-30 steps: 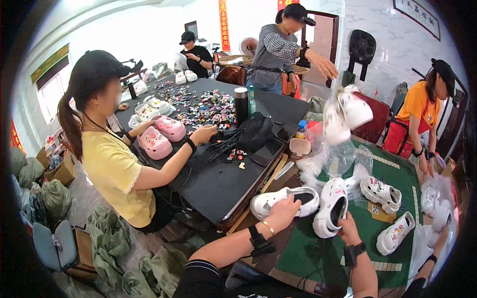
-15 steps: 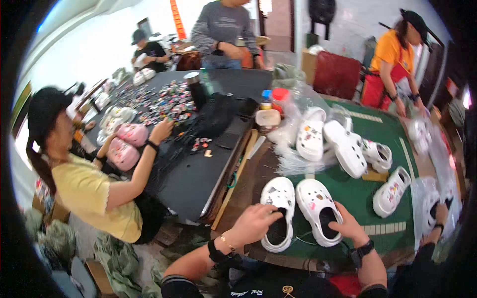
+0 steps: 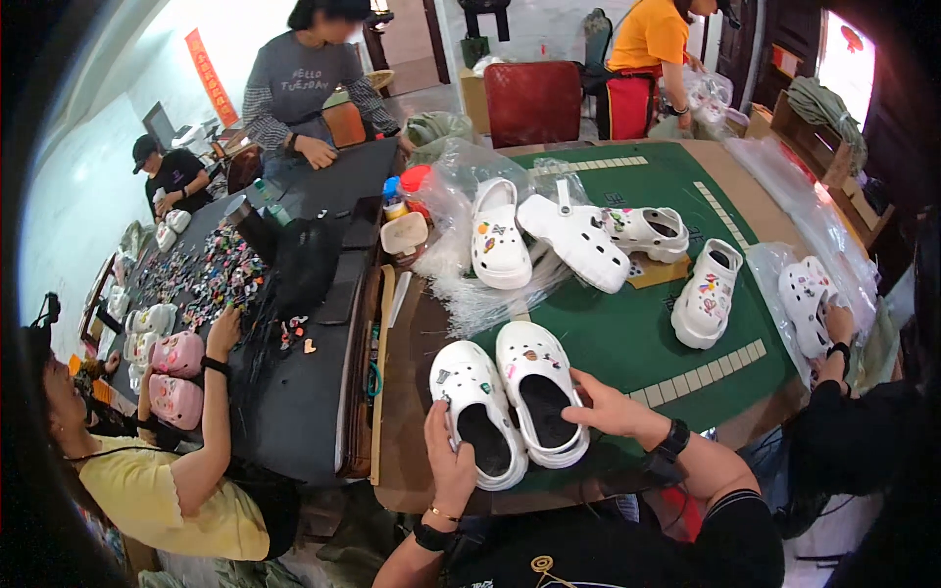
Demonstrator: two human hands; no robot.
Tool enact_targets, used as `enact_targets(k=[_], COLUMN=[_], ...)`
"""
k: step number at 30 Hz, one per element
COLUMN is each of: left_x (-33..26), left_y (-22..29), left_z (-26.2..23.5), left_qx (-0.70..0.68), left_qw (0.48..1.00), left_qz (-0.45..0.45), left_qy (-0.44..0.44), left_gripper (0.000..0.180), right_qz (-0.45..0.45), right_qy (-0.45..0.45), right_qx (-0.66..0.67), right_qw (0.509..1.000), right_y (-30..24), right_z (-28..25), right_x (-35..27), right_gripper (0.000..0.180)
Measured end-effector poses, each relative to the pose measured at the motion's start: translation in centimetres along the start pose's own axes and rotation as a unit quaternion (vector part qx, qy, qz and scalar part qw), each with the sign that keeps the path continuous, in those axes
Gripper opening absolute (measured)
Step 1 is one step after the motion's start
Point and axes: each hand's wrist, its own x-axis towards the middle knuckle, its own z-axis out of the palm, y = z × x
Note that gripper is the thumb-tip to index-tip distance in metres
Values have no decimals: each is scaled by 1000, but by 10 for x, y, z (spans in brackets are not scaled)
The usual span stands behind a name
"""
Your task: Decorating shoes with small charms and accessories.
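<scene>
Two white clogs stand side by side and touching in front of me, toes pointing away, with small charms on their tops. My left hand grips the outer side of the left clog, thumb at its dark opening and fingers along the outside. On the right clog, my right hand closes over the outer rim, its thumb inside the opening. Beyond them lie more white clogs: a charm-covered clog, a tilted clog, another clog behind it, and a decorated clog at right.
Clear plastic bags and a bundle of thin clear strands lie left of the clogs. A red-lidded jar and a small tub stand near the dark table. Co-workers handle pink clogs at left and a bagged clog at right.
The view has swung to the right. The two clogs have come together and now touch. My left hand has moved from inside the left clog's opening to its outer side.
</scene>
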Motion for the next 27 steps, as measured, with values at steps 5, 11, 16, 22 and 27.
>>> enact_targets(k=[5,11,16,22,27], left_x=[2,7,3,3,6], left_y=[10,14,11,11,12], left_z=[-13,-10,-13,-11,-12], left_qx=[52,66,63,78,80], left_qw=[998,997,997,996,996], left_qz=[24,35,35,36,29], left_qy=[-15,-29,-33,-29,-30], left_gripper=[70,70,70,68,67], right_qz=[4,-146,-192,-166,-38], right_qy=[36,205,100,44,97], right_qx=[-121,-375,-488,-536,-481], right_qw=[992,892,846,826,870], right_y=[-27,28,29,26,-8], right_z=[-26,-60,-72,-75,-82], right_x=[18,91,129,128,93], right_gripper=[56,31,15,10,11])
